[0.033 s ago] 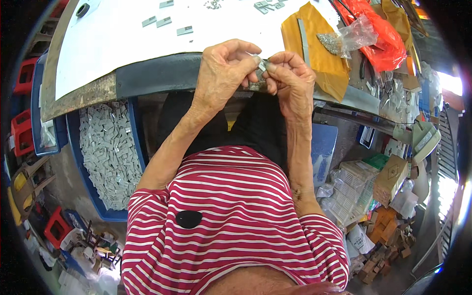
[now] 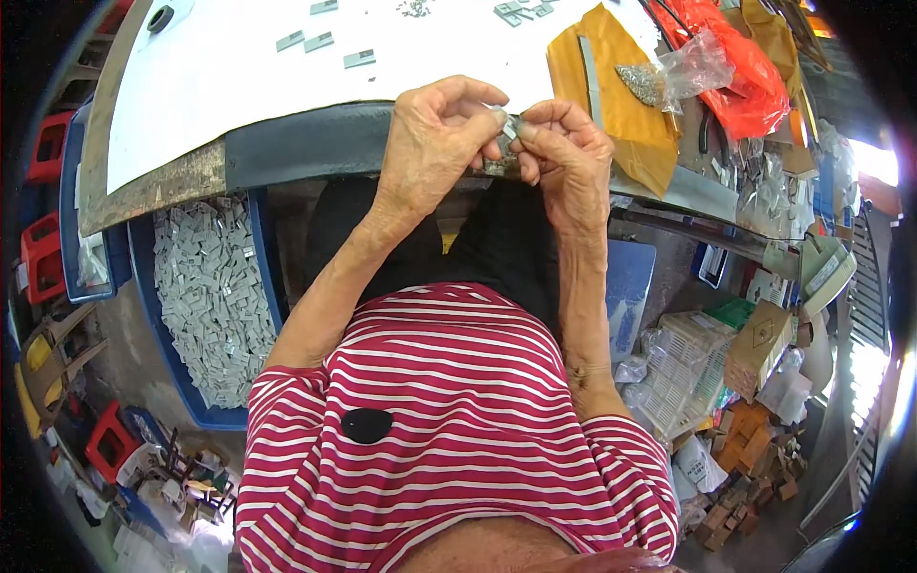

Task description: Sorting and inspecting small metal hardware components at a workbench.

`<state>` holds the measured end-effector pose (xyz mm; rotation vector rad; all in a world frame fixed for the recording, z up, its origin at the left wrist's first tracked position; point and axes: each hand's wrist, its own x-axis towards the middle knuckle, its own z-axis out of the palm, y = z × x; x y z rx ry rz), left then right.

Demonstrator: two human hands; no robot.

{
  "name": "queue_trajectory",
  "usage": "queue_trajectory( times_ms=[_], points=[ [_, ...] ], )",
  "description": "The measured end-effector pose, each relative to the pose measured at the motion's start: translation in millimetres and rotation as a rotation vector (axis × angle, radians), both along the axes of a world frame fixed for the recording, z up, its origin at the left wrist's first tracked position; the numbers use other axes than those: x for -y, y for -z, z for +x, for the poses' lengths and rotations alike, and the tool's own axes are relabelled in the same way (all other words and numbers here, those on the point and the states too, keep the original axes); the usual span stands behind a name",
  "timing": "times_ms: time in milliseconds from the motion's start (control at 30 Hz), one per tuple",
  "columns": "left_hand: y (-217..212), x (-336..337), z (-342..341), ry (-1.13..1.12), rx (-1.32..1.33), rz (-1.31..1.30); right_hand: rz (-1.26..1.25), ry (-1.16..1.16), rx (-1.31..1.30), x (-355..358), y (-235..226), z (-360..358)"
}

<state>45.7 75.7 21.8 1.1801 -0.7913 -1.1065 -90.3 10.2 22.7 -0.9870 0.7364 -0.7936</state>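
Close together above the table's front edge, my left hand and my right hand both pinch a small grey rectangular piece. Thumb and forefinger of each hand close on it, and the fingertips cover much of its surface. Several similar grey pieces lie on the white sheet beyond my left hand. A small heap of tiny metal parts sits at the far edge of view. More grey pieces lie in a cluster beyond my hands.
A blue bin at lower left holds a mass of grey pieces. Right of my hands are a brown envelope, a clear bag of small metal parts and a red plastic bag. Cartons and blocks crowd the floor at right.
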Motion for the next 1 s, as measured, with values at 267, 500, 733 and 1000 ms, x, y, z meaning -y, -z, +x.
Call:
queue_trajectory(
  times_ms=[267, 500, 733, 1000],
  points=[
    [-1.1, -2.2, -0.3, -0.034, 0.19, -0.025, -0.004, -0.071, -0.12, 2.1, -3.1, 1.5],
    [5.3, -2.2, 6.3, -0.001, 0.085, -0.047, 0.004, -0.084, -0.12, 2.1, -0.7, 2.9],
    [6.3, -3.4, 7.9, 0.024, -0.043, -0.057, 0.05, -0.053, -0.007, -3.6, 3.2, 4.2],
    [7.4, -4.0, 2.8, -0.043, -0.046, -0.075, 0.041, -0.021, 0.011, -6.2, 2.2, 6.3]
  ],
)
